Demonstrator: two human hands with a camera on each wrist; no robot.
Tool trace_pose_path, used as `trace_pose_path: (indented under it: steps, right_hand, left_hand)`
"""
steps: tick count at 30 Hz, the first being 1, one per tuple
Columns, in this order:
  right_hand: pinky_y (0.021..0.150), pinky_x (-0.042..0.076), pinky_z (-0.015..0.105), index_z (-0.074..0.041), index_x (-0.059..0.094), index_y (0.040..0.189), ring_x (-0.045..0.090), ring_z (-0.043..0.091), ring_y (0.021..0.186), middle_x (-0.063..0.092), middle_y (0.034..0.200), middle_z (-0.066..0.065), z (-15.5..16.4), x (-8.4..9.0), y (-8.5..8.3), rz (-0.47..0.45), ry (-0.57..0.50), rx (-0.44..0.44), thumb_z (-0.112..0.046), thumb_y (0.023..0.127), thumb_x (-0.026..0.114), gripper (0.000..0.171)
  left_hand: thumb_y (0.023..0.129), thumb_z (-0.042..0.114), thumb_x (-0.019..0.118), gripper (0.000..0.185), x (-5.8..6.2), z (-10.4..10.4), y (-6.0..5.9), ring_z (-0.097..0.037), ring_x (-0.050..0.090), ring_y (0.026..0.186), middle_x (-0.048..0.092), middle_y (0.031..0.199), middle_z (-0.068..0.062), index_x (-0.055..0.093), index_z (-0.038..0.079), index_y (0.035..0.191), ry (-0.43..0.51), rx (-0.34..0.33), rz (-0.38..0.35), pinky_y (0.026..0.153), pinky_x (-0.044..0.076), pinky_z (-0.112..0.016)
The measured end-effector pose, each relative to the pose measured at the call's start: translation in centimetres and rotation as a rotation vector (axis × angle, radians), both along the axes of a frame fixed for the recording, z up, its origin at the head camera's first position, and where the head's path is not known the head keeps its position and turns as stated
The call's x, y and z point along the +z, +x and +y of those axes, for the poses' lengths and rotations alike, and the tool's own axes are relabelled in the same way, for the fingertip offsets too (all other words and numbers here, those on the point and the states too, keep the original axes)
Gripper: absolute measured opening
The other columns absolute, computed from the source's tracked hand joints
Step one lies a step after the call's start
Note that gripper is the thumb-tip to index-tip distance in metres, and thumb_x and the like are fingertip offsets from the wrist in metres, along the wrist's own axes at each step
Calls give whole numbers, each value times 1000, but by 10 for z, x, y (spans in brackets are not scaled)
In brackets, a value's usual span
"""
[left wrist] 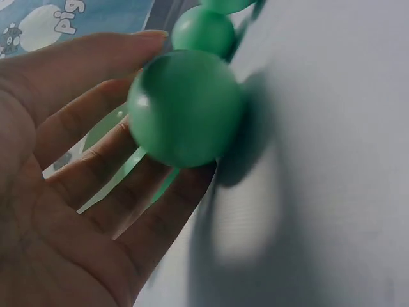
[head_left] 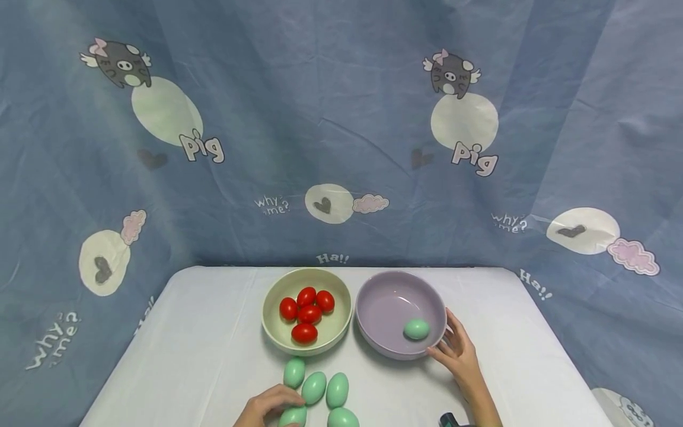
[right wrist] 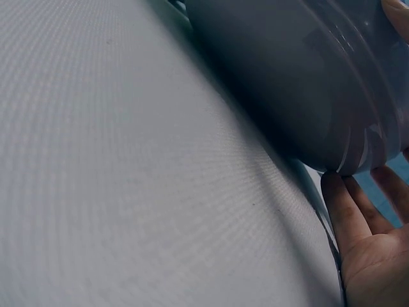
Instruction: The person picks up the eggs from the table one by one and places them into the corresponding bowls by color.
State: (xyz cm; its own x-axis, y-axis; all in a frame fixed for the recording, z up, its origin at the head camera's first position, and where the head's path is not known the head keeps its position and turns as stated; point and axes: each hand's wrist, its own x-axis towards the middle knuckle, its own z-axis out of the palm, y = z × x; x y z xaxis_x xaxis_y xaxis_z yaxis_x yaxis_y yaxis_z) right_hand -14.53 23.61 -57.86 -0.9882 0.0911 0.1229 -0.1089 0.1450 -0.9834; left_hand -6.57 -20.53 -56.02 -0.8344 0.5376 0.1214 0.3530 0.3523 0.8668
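One green egg [left wrist: 186,109], front-left of the purple bowl [head_left: 386,305], sits within the left hand [head_left: 268,405], fingers curled and seemingly gripping; the right hand [head_left: 461,357], half spread, holds that bowl's right side between thumb and fingers.

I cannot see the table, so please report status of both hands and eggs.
Left hand around a green egg. Right hand touching purple bowl, another egg inside. No obstruction visible.

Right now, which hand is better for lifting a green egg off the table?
Probably the left hand: it curves around a green egg, with other green eggs close by. The right hand holds the purple bowl, farther from them.
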Motion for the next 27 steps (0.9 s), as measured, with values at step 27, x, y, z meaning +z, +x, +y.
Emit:
trace_pose_path:
  steps: [27]
  right_hand:
    - [104,48,10,-16,26,164,50,-15,127,29,169,16,1,-2,-2,14,-3,9,0,85,79,96]
  left_hand:
    - [85,13,85,40,-5,-3,5,10,56,116,69,120,-3,72,6,122,66,-12,-43,85,63,-29]
